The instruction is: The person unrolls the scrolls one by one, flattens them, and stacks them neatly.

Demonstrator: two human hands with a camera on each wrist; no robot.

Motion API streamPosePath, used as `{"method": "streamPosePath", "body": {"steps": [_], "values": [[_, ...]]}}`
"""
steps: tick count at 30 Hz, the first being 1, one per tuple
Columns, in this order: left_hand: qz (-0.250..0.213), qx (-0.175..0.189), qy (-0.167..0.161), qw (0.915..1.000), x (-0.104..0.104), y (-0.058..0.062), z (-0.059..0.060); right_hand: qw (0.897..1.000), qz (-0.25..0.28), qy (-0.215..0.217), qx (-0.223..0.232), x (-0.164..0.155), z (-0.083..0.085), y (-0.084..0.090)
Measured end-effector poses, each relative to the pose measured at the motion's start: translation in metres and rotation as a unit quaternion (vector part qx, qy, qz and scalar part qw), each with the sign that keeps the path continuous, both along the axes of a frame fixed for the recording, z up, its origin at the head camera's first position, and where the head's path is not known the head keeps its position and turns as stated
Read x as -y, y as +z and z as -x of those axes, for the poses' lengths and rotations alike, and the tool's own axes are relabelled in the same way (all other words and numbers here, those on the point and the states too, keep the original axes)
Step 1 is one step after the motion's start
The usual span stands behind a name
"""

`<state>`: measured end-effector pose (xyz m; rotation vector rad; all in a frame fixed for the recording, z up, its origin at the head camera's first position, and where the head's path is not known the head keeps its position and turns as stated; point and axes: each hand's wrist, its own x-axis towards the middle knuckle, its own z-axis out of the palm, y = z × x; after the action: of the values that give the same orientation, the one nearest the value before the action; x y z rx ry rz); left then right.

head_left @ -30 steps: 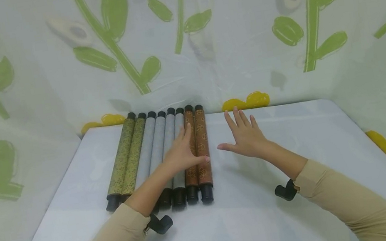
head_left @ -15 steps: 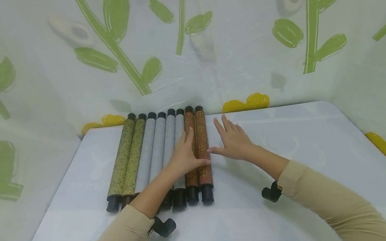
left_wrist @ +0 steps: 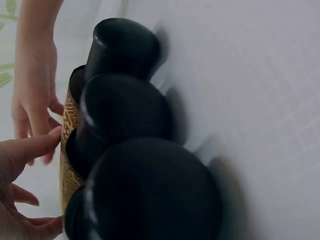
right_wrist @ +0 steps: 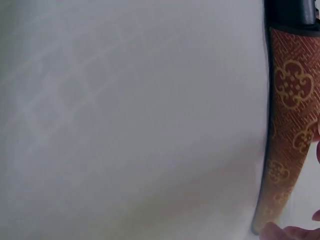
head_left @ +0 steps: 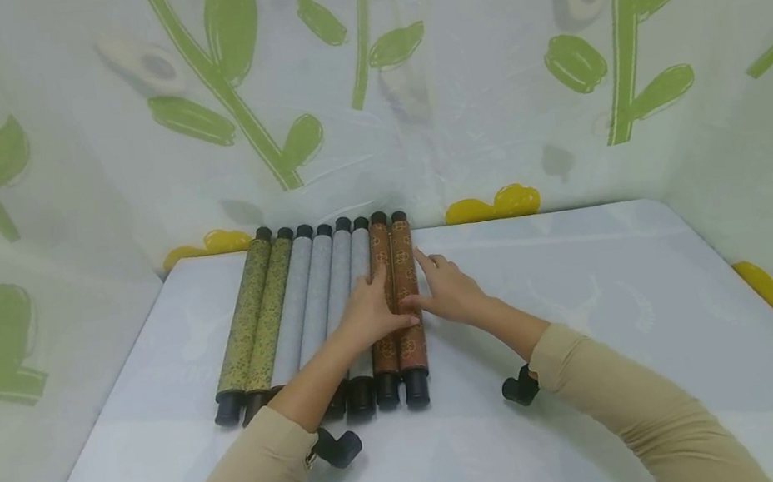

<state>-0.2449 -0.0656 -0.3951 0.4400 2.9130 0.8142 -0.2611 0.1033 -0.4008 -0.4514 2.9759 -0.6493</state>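
Observation:
Eight patterned tubes with black end caps lie side by side on the white table (head_left: pixel 595 309). Two are olive (head_left: pixel 249 313), four are grey (head_left: pixel 310 287) and two are brown (head_left: pixel 399 251). My left hand (head_left: pixel 367 311) lies flat on the grey and brown tubes, its thumb stretched across the brown pair. My right hand (head_left: pixel 449 292) touches the right flank of the outermost brown tube with straight fingers, thumb on top. The left wrist view shows the black caps (left_wrist: pixel 125 110) up close, with both hands at the brown tube (left_wrist: pixel 69 120). In the right wrist view the brown tube (right_wrist: pixel 292 125) fills the right edge.
Cloth walls printed with green stems and yellow flowers (head_left: pixel 363 93) close in the table at the back and both sides. The tubes' far ends lie near the back wall. Bare white tabletop (right_wrist: pixel 125 125) spreads to the right of the tubes.
My right hand has slid left across the table, from well clear of the tubes to touching the outermost brown tube. The left hand stays on the tubes.

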Motion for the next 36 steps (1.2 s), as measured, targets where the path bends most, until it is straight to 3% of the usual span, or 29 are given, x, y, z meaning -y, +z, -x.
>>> {"method": "streamPosePath", "body": {"steps": [7, 19, 25, 28, 32, 36], "values": [[0.043, 0.02, -0.051, 0.9976, 0.0, 0.005, 0.01, 1.0, 0.02, 0.005, 0.002, 0.008, 0.005, -0.007], [0.027, 0.041, -0.095, 0.9942, -0.002, 0.009, 0.023, 0.994, 0.091, 0.039, 0.04, 0.012, 0.012, -0.019], [0.013, 0.094, -0.084, 0.992, -0.003, 0.006, 0.024, 0.989, 0.129, 0.014, 0.065, 0.013, 0.014, -0.021], [-0.008, 0.074, -0.084, 0.9937, -0.005, 0.0, 0.021, 0.982, 0.16, -0.006, 0.103, 0.011, 0.016, -0.019], [-0.033, 0.03, -0.09, 0.9949, -0.01, -0.008, 0.015, 0.958, 0.235, -0.032, 0.163, 0.006, 0.017, -0.016], [-0.05, 0.038, -0.061, 0.9962, -0.015, -0.013, 0.011, 0.937, 0.286, -0.039, 0.195, 0.0, 0.017, -0.015]]}}
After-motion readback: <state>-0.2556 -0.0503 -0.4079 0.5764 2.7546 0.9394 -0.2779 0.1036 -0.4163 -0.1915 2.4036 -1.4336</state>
